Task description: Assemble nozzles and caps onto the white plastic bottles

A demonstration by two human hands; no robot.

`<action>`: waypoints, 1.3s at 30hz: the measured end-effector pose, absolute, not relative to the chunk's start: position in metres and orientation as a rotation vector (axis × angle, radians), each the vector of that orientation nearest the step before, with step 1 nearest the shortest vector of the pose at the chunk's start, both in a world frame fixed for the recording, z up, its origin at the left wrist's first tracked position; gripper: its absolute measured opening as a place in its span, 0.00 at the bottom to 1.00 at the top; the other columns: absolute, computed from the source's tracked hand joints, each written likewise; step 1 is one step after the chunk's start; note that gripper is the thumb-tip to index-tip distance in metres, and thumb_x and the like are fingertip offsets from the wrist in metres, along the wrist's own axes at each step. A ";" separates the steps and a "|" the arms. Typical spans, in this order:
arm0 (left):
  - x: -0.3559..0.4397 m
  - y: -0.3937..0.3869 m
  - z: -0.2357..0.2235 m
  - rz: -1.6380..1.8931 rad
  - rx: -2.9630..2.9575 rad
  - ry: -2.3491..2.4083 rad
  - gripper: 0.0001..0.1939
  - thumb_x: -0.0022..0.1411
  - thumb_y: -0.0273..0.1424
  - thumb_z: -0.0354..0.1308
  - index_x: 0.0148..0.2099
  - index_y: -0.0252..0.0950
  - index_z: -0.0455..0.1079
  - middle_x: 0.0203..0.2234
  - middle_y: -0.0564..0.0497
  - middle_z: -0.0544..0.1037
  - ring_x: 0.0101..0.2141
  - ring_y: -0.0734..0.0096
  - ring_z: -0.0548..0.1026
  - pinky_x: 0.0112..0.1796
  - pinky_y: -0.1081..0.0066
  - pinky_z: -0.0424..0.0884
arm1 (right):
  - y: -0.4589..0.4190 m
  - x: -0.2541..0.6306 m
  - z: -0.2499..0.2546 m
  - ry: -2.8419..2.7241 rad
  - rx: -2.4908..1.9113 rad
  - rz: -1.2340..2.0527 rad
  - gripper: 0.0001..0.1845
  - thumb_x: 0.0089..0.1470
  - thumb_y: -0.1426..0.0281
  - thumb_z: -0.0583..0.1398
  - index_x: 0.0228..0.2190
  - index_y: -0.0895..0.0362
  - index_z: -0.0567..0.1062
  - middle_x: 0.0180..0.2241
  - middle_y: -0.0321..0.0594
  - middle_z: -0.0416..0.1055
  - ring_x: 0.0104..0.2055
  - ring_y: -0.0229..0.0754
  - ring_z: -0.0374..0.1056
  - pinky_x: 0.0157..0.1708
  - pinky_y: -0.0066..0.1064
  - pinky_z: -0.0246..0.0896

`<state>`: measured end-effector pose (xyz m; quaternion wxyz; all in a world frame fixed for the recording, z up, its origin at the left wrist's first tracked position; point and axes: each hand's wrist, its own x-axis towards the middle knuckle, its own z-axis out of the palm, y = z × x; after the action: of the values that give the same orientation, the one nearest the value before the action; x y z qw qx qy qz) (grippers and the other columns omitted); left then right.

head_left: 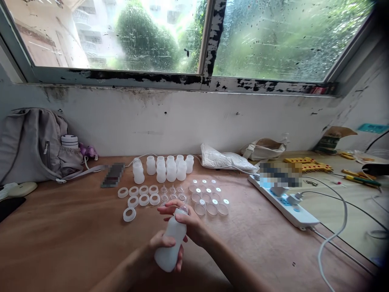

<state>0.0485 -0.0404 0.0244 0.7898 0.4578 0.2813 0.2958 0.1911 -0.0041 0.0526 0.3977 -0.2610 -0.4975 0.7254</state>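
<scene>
A frosted white baby bottle point(172, 243) is tilted in front of me, its base toward the lower left. My left hand point(164, 243) wraps around its lower body, thumb across the front. At the bottle's neck is my right hand point(188, 221), the thumb pressed by the clear nipple point(184, 208) on top and the fingers reaching behind it. Just beyond my hands stand several clear nipples point(172, 190) in rows. White collar rings point(129, 214) lie to their left, and clear domed caps point(212, 208) with white dots are to their right.
More frosted bottles point(161, 172) stand at the back, near a phone point(113, 175). A grey backpack point(33, 146) is at the left. A white bag point(225, 158), a power strip point(282, 202) and loose cables point(343, 227) occupy the right side. A window wall bounds the table.
</scene>
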 end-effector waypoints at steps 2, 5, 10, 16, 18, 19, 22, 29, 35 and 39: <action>0.046 -0.043 0.027 0.598 0.856 0.503 0.20 0.47 0.39 0.53 0.40 0.32 0.61 0.23 0.51 0.69 0.22 0.72 0.69 0.24 0.72 0.62 | -0.005 0.188 0.054 -1.215 -0.604 1.931 0.19 0.40 0.63 0.61 0.36 0.55 0.68 0.39 0.43 0.72 0.40 0.46 0.67 0.28 0.29 0.59; 0.045 -0.040 0.030 0.690 0.996 0.654 0.16 0.47 0.37 0.56 0.37 0.32 0.62 0.23 0.51 0.70 0.23 0.72 0.69 0.25 0.73 0.62 | -0.002 0.180 0.054 -1.193 -0.651 1.849 0.09 0.40 0.68 0.60 0.27 0.57 0.68 0.31 0.41 0.73 0.39 0.45 0.67 0.31 0.30 0.60; 0.043 -0.030 0.026 0.855 1.461 0.920 0.12 0.49 0.34 0.57 0.34 0.32 0.63 0.23 0.53 0.68 0.24 0.75 0.65 0.24 0.75 0.59 | 0.003 0.169 0.050 -1.231 -0.729 1.633 0.07 0.38 0.71 0.62 0.23 0.57 0.68 0.26 0.37 0.72 0.35 0.43 0.68 0.35 0.31 0.59; 0.040 -0.027 0.024 0.899 1.767 1.163 0.15 0.53 0.37 0.54 0.41 0.34 0.64 0.26 0.52 0.71 0.25 0.72 0.68 0.25 0.74 0.63 | 0.007 0.180 0.057 -1.521 -0.892 1.484 0.10 0.42 0.65 0.62 0.27 0.56 0.69 0.30 0.37 0.72 0.34 0.42 0.66 0.33 0.31 0.59; 0.038 -0.024 0.023 0.935 1.878 1.203 0.16 0.53 0.37 0.54 0.43 0.35 0.64 0.30 0.50 0.73 0.29 0.68 0.70 0.29 0.72 0.66 | 0.010 0.194 0.061 -1.747 -1.015 1.296 0.14 0.43 0.62 0.62 0.32 0.55 0.70 0.34 0.38 0.71 0.35 0.42 0.66 0.34 0.32 0.58; 0.036 -0.022 0.022 0.961 1.937 1.226 0.17 0.53 0.37 0.55 0.44 0.36 0.64 0.32 0.49 0.73 0.32 0.66 0.71 0.32 0.70 0.67 | 0.013 0.204 0.063 -1.846 -1.052 1.160 0.16 0.43 0.62 0.62 0.36 0.54 0.70 0.37 0.38 0.70 0.37 0.42 0.65 0.36 0.34 0.58; 0.031 -0.016 0.016 1.006 2.098 1.331 0.20 0.52 0.39 0.56 0.47 0.38 0.64 0.37 0.47 0.71 0.37 0.62 0.71 0.37 0.66 0.68 | 0.021 0.235 0.065 -2.017 -1.189 0.665 0.12 0.48 0.64 0.59 0.37 0.53 0.70 0.38 0.40 0.70 0.40 0.45 0.64 0.39 0.37 0.56; 0.023 -0.009 0.003 1.025 2.302 1.420 0.24 0.52 0.44 0.54 0.50 0.40 0.62 0.38 0.48 0.70 0.36 0.63 0.73 0.36 0.68 0.70 | 0.029 0.276 0.048 -2.336 -1.629 0.122 0.12 0.47 0.75 0.57 0.35 0.51 0.73 0.38 0.42 0.71 0.44 0.51 0.61 0.41 0.44 0.49; 0.022 -0.008 0.001 0.965 2.400 1.377 0.23 0.53 0.43 0.54 0.49 0.39 0.62 0.38 0.48 0.71 0.38 0.62 0.71 0.36 0.68 0.69 | 0.024 0.275 0.048 -2.030 -1.509 0.316 0.11 0.48 0.68 0.57 0.36 0.53 0.72 0.34 0.42 0.71 0.37 0.47 0.65 0.36 0.39 0.56; 0.022 -0.008 0.002 0.986 2.422 1.357 0.24 0.53 0.43 0.54 0.50 0.38 0.61 0.40 0.47 0.71 0.39 0.61 0.71 0.38 0.67 0.69 | 0.016 0.271 0.060 -1.742 -1.354 0.685 0.15 0.49 0.60 0.56 0.35 0.56 0.72 0.29 0.41 0.71 0.29 0.42 0.66 0.28 0.33 0.59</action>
<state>0.0219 -0.0084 0.0022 0.0974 0.8182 0.4584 0.3331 0.2715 0.0164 0.0602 0.4037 -0.5363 -0.6899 0.2711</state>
